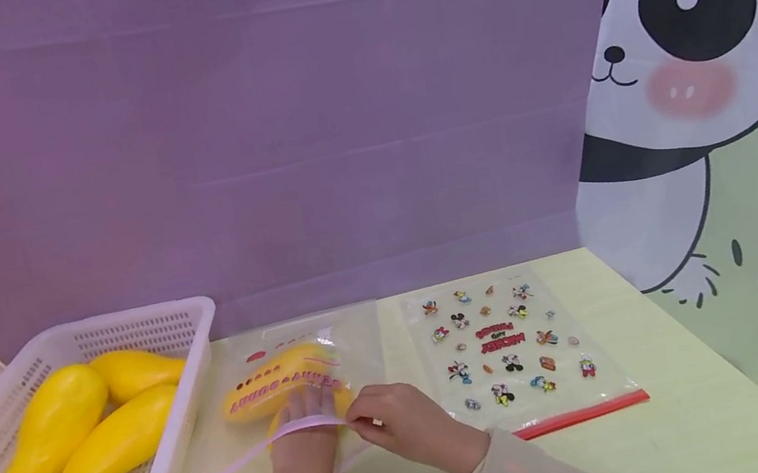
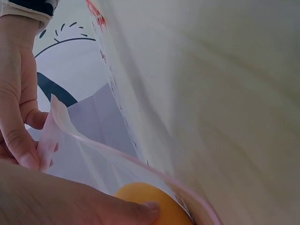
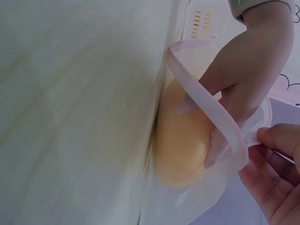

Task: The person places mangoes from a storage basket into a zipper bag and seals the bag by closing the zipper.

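A clear zip bag [image 1: 359, 337] with a pink zip edge [image 3: 211, 110] lies on the table, its mouth towards me. My left hand [image 1: 304, 457] reaches inside, thumb and fingers around a yellow mango [image 3: 180, 145] near the opening. Part of that mango hides behind the hand in the head view. Deeper in the bag, another mango [image 1: 275, 383] shows through the printed film. My right hand [image 1: 416, 424] pinches the right end of the bag's mouth between thumb and fingers, and the pink edge [image 2: 49, 136] stands raised there.
At the left stands a white perforated basket [image 1: 202, 335] with several mangoes [image 1: 50, 421] in it. To the right, a second clear zip bag [image 1: 479, 371] with cartoon prints and a red zip lies flat. A purple backdrop [image 1: 292, 133] rises behind the table.
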The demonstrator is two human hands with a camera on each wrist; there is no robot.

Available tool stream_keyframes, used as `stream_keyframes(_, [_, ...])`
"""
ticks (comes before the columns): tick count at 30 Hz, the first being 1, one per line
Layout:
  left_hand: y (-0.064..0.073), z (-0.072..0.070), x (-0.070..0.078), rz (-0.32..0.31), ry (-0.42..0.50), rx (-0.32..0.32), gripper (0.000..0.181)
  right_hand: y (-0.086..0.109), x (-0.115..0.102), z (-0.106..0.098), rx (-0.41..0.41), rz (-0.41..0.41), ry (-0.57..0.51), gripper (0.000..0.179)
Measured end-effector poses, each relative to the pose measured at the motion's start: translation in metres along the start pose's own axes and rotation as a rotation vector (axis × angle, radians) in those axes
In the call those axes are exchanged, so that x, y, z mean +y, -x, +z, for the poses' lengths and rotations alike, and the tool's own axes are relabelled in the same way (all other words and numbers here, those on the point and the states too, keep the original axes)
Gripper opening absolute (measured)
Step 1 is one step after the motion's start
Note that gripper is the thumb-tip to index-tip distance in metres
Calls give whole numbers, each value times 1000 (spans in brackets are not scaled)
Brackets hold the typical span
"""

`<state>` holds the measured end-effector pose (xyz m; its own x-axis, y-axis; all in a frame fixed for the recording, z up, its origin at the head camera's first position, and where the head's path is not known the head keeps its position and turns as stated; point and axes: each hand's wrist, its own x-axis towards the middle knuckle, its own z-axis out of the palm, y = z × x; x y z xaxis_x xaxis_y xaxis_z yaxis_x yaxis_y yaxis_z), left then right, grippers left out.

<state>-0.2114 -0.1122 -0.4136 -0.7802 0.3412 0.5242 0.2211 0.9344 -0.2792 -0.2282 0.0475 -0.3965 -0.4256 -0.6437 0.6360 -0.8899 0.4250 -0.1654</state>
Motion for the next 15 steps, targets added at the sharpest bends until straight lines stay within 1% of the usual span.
stream_keyframes(2, [1,0,0,-4,29,-10,27,1,0,1,-6,8,-5,7])
stream_keyframes(4, [2,1,-1,3,37,-25,27,2,0,2,-12,17,-9,6])
stream_keyframes(6, [3,1,-2,9,38,-23,27,3,0,2,-18,23,-12,5])
stream_keyframes(11, [5,0,-5,39,20,34,30,2,2,2,-30,22,-7,5])
stream_keyframes(13, [7,0,-6,59,6,38,33,1,2,2,-31,22,-3,5])
stream_keyframes(15, [9,-2,-8,79,-9,22,36,1,2,2,-31,25,-1,5])
